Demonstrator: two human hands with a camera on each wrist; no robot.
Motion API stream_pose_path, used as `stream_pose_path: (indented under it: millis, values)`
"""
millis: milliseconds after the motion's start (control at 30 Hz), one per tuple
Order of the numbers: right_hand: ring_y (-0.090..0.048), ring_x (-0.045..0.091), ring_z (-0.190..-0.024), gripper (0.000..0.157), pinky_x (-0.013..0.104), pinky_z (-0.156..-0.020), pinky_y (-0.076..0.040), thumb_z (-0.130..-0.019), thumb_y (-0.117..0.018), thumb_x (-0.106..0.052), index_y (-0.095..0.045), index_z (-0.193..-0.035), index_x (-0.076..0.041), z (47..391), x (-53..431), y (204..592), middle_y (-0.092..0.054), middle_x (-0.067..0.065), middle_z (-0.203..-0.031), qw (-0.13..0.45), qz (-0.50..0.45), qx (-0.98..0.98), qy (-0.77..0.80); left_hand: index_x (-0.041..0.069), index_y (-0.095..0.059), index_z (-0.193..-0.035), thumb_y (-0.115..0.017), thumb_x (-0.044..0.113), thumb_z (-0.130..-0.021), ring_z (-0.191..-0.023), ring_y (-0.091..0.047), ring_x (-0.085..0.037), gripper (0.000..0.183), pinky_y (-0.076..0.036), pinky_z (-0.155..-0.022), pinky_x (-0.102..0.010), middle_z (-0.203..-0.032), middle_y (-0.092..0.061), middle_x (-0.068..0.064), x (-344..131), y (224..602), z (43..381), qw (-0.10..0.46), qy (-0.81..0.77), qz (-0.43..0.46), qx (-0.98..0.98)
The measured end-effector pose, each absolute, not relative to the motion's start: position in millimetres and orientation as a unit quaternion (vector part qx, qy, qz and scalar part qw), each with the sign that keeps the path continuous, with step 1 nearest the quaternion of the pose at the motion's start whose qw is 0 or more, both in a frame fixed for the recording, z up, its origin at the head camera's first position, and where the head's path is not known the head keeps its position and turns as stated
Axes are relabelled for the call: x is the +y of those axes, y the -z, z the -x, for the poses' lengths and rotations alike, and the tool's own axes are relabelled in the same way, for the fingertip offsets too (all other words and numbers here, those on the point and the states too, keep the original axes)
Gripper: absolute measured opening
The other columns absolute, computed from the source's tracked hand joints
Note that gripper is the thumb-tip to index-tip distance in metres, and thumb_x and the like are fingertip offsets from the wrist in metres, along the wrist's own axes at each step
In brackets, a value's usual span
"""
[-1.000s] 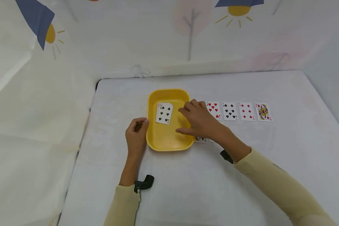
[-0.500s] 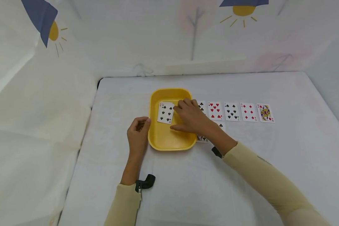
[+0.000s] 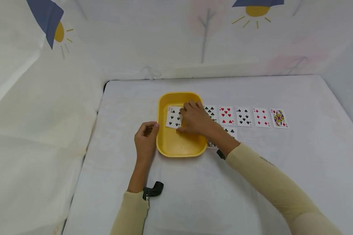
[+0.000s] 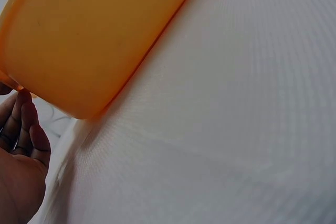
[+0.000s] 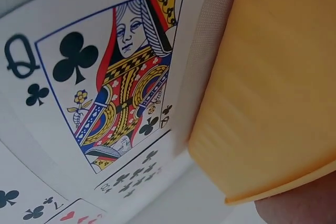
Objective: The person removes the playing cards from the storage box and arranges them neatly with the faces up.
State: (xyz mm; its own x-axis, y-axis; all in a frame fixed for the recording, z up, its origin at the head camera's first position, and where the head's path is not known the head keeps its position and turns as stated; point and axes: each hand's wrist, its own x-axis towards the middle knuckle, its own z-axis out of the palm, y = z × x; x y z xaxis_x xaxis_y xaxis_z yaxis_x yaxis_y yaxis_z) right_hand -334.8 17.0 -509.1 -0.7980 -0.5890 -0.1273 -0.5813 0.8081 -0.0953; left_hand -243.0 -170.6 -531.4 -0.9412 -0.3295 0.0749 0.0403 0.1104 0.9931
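Note:
A yellow tray (image 3: 182, 148) stands on the table, with a small stack of playing cards (image 3: 174, 118) inside, six of spades on top. My left hand (image 3: 145, 138) holds the tray's left rim, thumb over the edge and fingers bent beside it. In the left wrist view those fingers (image 4: 27, 121) show beside the orange-looking tray wall (image 4: 100, 35). My right hand (image 3: 195, 119) reaches over the tray's right side, thumb and fingers spread at the stack's right edge. It covers part of the tray. The right wrist view shows only a little of this hand at the lower right corner.
Right of the tray lies a row of face-up cards: a club card (image 3: 210, 112), seven of hearts (image 3: 226, 116), seven of spades (image 3: 243, 117), six of diamonds (image 3: 261, 117) and queen of diamonds (image 3: 279, 118). A queen of clubs (image 5: 121, 77) lies close beside the tray's wall.
My right hand has moved left across the tray until its thumb and fingers reach the card stack. The left hand keeps its hold on the rim. The view has shifted slightly.

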Motion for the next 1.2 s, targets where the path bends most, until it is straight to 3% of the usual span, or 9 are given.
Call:
stream_pose_path:
  millis: [333,633,1200]
  values:
    - [-0.036,0.029,-0.11,0.075,0.045,-0.099,-0.028,-0.078,-0.071,-0.07,-0.063,-0.116,-0.006,346.9,13.4,512.4,-0.049,0.009,-0.112,0.095,0.296,0.951,-0.01,-0.007,-0.069,-0.107,-0.068,0.01,-0.096,-0.078,-0.056,-0.011,0.021,-0.047,-0.07,-0.02,-0.093,-0.065,-0.014,-169.9,532.7,244.3,0.139,0.662,-0.095,-0.73]
    - [-0.035,0.029,-0.108,0.062,0.044,-0.098,-0.026,-0.076,-0.07,-0.073,-0.063,-0.095,-0.014,352.4,9.8,516.6,-0.046,0.007,-0.104,0.123,0.278,0.952,-0.027,-0.007,-0.069,-0.107,-0.067,0.01,-0.096,-0.079,-0.057,-0.01,0.02,-0.047,-0.072,-0.02,-0.094,-0.065,-0.015,-168.4,532.4,243.4,0.139,0.661,-0.097,-0.73]
    - [-0.034,0.028,-0.106,0.066,0.044,-0.092,-0.025,-0.07,-0.076,-0.071,-0.056,-0.094,-0.014,346.0,13.6,511.1,-0.047,0.007,-0.106,0.102,0.274,0.956,0.012,-0.006,-0.069,-0.108,-0.067,0.012,-0.096,-0.081,-0.057,-0.012,0.021,-0.048,-0.072,-0.02,-0.095,-0.066,-0.014,-170.4,533.1,244.5,0.137,0.659,-0.098,-0.734]
